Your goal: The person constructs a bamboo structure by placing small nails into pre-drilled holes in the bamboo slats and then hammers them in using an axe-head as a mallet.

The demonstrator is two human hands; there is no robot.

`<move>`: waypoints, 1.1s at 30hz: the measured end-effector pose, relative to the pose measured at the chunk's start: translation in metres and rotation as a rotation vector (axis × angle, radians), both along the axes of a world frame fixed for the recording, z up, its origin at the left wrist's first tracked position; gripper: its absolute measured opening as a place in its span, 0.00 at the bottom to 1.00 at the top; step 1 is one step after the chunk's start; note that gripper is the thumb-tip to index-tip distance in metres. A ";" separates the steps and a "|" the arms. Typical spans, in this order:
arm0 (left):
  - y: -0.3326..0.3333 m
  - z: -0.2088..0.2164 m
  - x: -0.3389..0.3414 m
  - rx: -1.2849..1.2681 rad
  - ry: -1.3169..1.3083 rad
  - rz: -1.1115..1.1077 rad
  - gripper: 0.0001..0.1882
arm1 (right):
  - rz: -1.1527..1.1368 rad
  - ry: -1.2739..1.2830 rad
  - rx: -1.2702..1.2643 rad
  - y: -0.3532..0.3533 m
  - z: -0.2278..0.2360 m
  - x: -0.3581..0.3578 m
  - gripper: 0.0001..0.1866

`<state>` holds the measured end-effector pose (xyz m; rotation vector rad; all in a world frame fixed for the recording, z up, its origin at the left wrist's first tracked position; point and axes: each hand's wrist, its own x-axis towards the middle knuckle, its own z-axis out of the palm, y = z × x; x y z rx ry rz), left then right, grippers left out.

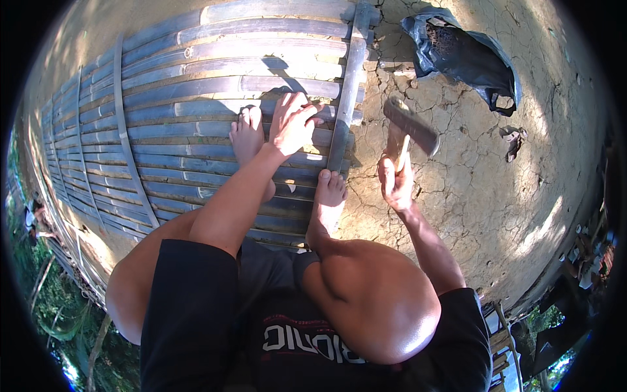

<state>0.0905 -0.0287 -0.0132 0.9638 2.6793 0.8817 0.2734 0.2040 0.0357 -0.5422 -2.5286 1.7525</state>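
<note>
My left hand (294,125) rests on the slatted bamboo panel (215,111), close to the crosspiece (348,88) at its right end. Its fingers are bent, with thumb and forefinger brought together toward the crosspiece; whatever they pinch, if anything, is too small to make out. Off the panel's right side, my right hand (397,183) grips a hammer (413,125) by its pale handle. The dark head is raised above the cracked earth and slightly blurred. The hammer's shadow falls across the slats beyond my left hand.
A crumpled dark plastic bag (467,59) lies at the far right, with what look like nails inside. Near it is a dark scrap (513,140) on the cracked dirt ground (450,189). One bare foot (248,134) stands on the slats, the other (330,193) by the crosspiece.
</note>
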 end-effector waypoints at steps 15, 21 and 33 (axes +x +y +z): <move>-0.001 0.006 0.007 -0.011 -0.031 0.007 0.14 | 0.188 -0.260 0.188 -0.001 0.008 -0.005 0.13; -0.001 0.007 -0.002 -0.007 0.002 -0.025 0.15 | 0.276 -0.310 0.292 -0.008 -0.014 -0.004 0.14; 0.005 -0.004 -0.007 0.007 0.027 -0.022 0.10 | 0.246 -0.274 0.359 -0.019 -0.027 0.010 0.10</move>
